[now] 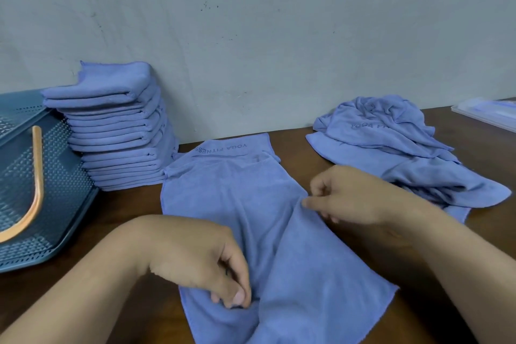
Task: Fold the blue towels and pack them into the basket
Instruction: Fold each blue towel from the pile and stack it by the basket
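One blue towel (240,204) lies spread lengthwise on the brown surface (128,204) in front of me, with its printed end toward the wall (279,36).

My left hand (201,265) has its fingers curled and pinches the cloth near the towel's near end, raising a crease there. My right hand (351,195) pinches the towel's right edge between thumb and forefinger, the other fingers loosely curled. The cloth doubles over at that point.

A stack of folded towels (120,131) stands at the left against the wall, just beside the teal perforated basket (61,176) with its orange handle (36,184). A pile of unfolded towels (396,148) lies at the right, behind my right forearm. A clear container (485,114) sits at the far right edge.
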A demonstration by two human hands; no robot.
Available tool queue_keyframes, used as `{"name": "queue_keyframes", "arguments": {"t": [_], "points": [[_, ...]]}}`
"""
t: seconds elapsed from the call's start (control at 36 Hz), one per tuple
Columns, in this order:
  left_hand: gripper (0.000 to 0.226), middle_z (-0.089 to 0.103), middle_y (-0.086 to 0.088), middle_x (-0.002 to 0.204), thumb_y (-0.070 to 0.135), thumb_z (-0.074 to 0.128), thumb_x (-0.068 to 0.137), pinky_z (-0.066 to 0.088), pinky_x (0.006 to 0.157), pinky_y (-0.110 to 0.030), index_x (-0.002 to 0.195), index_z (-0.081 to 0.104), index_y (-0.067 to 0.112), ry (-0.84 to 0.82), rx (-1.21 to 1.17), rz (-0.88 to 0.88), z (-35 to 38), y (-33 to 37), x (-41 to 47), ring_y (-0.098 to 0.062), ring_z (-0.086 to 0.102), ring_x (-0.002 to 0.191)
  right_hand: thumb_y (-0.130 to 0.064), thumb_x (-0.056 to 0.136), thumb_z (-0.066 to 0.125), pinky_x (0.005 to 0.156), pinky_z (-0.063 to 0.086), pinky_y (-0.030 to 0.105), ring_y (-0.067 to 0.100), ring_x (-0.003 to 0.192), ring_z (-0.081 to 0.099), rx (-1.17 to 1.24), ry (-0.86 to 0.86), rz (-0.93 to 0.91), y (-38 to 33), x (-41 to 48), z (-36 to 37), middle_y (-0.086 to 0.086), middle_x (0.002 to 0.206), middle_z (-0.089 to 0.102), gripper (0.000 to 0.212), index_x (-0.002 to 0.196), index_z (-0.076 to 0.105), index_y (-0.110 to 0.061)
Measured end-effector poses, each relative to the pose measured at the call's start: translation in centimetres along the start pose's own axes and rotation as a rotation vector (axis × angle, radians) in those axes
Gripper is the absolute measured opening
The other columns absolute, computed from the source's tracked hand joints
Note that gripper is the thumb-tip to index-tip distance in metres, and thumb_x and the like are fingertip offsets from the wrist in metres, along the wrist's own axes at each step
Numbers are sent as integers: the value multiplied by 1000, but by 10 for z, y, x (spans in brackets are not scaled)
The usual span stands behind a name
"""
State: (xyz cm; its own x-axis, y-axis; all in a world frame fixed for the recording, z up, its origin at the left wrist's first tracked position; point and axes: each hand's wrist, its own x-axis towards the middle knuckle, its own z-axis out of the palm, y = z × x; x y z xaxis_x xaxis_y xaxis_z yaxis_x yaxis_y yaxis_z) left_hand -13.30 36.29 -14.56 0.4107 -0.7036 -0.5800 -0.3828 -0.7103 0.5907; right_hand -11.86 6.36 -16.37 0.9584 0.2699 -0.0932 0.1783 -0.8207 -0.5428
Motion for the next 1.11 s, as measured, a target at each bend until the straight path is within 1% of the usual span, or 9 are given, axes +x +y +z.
{"name": "queue_keyframes", "arguments": {"t": [0.11, 0.22, 0.39, 0.58, 0.67, 0.78, 0.89, 0.97, 1.11], "points": [[11, 76, 2, 97, 39, 70, 102, 56, 91, -39, 104, 78, 32, 355, -40, 32, -8, -12, 7, -10, 68, 84, -33, 96, 70, 86, 52, 31, 5, 92, 63, 71, 210, -270, -3, 9, 26, -15, 100, 68, 5, 101, 68, -33], [13, 64, 17, 109, 50, 65, 98, 50, 100, -32, 107, 68, 41, 701, 181, -39, -7, -33, 26, 0, 60, 103, -47, 105, 56, 104, 43, 26, 2, 117, 54, -155, 45, -363, 1, 13, 45, -22, 125, 60, 26, 127, 63, -37], [13, 61, 17, 105, 50, 65, 100, 50, 97, -27, 105, 72, 41, 555, 170, 14, 2, -22, 32, 1, 61, 101, -55, 106, 48, 57, 36, 34, 18, 61, 47, -311, 19, -296, -12, 1, 27, 4, 62, 50, 58, 69, 45, -10], [21, 77, 3, 103, 36, 63, 107, 56, 91, -33, 114, 77, 22, 160, -127, 94, 3, -1, 16, -8, 69, 91, -46, 107, 55, 61, 54, 30, 19, 62, 68, 164, -505, -92, -28, -19, 9, 3, 84, 78, 40, 89, 72, -14], [15, 76, -3, 97, 30, 64, 107, 53, 75, -28, 108, 76, 21, 386, -231, 127, -2, -8, 20, -8, 67, 83, -28, 107, 59, 72, 56, 33, 19, 63, 69, 286, -186, -216, -23, -9, 15, 2, 84, 77, 22, 91, 71, -18], [17, 66, 18, 107, 51, 58, 101, 51, 95, -32, 108, 68, 39, 966, 180, 43, -8, -47, 42, 0, 59, 100, -31, 102, 63, 89, 54, 37, 9, 93, 67, 60, 267, -305, 4, 18, 39, -14, 105, 70, 9, 106, 70, -35], [67, 31, 19, 163, 80, 38, 96, 25, 126, -40, 154, 38, 45, 852, 319, -201, 2, -66, 53, -12, 26, 154, -48, 107, 53, 124, 23, 25, 11, 152, 32, -213, 113, -258, 21, 27, 55, -12, 167, 32, 51, 156, 43, -40], [77, 6, 16, 175, 81, 32, 97, 6, 132, -42, 164, 18, 46, 748, 293, -274, 6, -68, 56, -12, -1, 163, -61, 109, 33, 131, 3, 38, 9, 162, 1, -342, -9, -173, 20, 25, 56, -14, 176, 3, 60, 165, 19, -46], [64, 38, 19, 162, 73, 40, 100, 25, 127, -38, 154, 43, 40, 898, 163, -224, -12, -74, 46, -8, 30, 153, -65, 104, 45, 129, 15, 40, 6, 155, 25, -230, 135, -166, 22, 33, 43, -20, 166, 32, 57, 157, 39, -46]]}}
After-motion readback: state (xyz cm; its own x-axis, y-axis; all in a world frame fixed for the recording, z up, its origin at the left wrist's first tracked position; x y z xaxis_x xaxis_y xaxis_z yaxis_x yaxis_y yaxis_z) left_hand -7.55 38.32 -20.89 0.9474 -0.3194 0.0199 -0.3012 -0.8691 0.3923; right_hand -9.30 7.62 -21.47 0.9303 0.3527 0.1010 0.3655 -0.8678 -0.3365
